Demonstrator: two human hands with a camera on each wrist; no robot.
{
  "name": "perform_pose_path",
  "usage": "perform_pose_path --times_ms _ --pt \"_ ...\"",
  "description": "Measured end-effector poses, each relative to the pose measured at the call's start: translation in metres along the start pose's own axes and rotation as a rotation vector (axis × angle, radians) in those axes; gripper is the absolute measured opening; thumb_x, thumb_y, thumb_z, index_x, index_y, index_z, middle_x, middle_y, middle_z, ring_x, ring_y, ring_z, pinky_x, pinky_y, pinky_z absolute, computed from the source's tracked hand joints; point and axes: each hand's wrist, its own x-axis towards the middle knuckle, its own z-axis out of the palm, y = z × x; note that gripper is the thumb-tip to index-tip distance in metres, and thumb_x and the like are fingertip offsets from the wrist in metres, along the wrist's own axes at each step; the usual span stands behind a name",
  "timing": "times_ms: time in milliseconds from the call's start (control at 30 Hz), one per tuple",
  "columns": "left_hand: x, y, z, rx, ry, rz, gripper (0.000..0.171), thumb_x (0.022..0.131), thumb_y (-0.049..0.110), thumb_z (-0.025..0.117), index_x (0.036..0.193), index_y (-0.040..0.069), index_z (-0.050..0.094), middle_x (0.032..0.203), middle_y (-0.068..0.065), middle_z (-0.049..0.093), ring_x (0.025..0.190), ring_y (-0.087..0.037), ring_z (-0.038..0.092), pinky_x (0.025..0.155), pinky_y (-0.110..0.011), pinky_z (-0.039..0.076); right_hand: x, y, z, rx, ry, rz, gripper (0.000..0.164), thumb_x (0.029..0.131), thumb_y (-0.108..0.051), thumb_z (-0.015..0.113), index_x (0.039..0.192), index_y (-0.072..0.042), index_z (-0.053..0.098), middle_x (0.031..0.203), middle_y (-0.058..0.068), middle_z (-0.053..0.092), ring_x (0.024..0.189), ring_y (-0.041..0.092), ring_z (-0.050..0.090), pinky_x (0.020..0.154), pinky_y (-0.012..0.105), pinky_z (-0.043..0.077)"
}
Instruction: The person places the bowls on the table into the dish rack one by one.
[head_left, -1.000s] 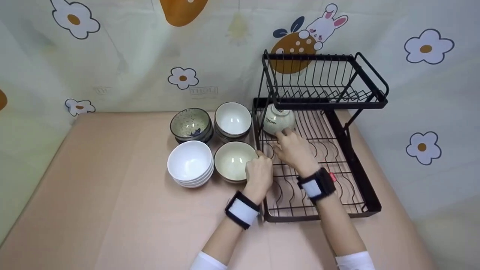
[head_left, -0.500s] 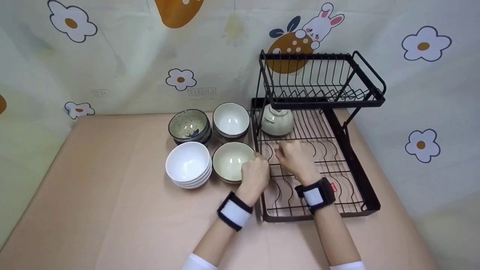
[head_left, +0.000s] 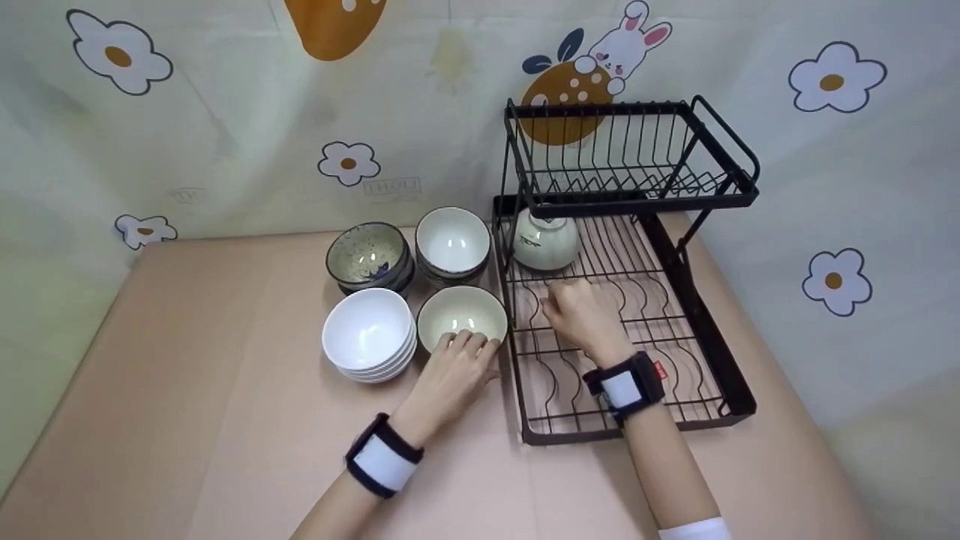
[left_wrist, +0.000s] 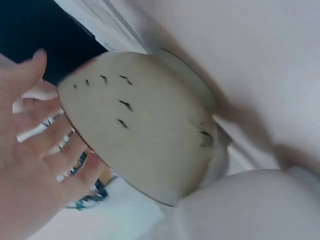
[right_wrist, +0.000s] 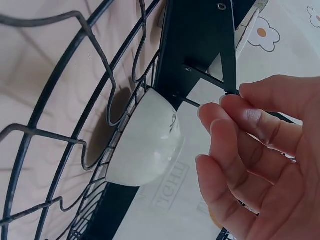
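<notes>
My left hand (head_left: 450, 379) is at the near rim of a cream bowl (head_left: 459, 307) that stands upright on the table. In the left wrist view its fingers (left_wrist: 57, 132) reach over that bowl's rim, while the thumb stands apart from the wall. Small dark marks dot the bowl's outside (left_wrist: 150, 150). Over the lower rack wires hovers my right hand (head_left: 589, 319), fingers loosely bent and nothing between them. Beyond it, a pale green bowl (head_left: 546, 247) rests upside down at the rack's back left; the right wrist view shows this overturned bowl (right_wrist: 142, 142) apart from my fingertips.
A black two-tier dish rack (head_left: 709, 337) stands at the right, its upper tier (head_left: 637, 201) overhanging the back. Left of it are stacked white bowls (head_left: 367, 330), dark-speckled bowls (head_left: 367, 259) and white bowls with dark rims (head_left: 452, 240). A patterned curtain (head_left: 247, 112) hangs behind.
My left hand has left the rack's left edge and moved left to the cream bowl's near rim. My right hand has drawn back from the overturned bowl, which stays on the rack.
</notes>
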Motion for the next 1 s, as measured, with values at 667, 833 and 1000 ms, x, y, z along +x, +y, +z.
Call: perform_pose_path --times_ms 667,833,1000 --pt "-0.003 -0.013 0.002 -0.027 -0.155 0.043 0.020 0.067 -0.001 0.073 0.078 0.010 0.062 0.065 -0.002 0.064 0.054 -0.015 0.056 0.046 -0.025 0.046 0.000 -0.002 -0.003 0.149 -0.125 0.030 0.019 0.085 -0.012 0.063 0.067 -0.008 0.060 0.056 0.001 0.055 0.046 0.009 0.044 0.039 0.017 0.033" --pt "-0.004 -0.015 0.003 0.035 -0.176 0.076 0.026 0.061 -0.004 0.072 0.078 0.011 0.061 0.062 -0.001 0.061 0.052 -0.014 0.054 0.044 -0.025 0.043 0.000 -0.005 -0.005 0.176 -0.148 0.042 0.018 0.086 -0.012 0.063 0.070 -0.007 0.061 0.058 0.002 0.057 0.048 0.009 0.045 0.040 0.017 0.035" --pt "-0.004 -0.016 0.000 0.074 -0.181 0.095 0.027 0.059 -0.003 0.073 0.078 0.012 0.061 0.059 0.001 0.059 0.048 -0.014 0.051 0.043 -0.026 0.041 0.000 -0.007 -0.009 0.171 -0.131 0.005 0.016 0.087 -0.013 0.064 0.072 -0.007 0.062 0.061 0.002 0.060 0.049 0.009 0.047 0.041 0.018 0.038"
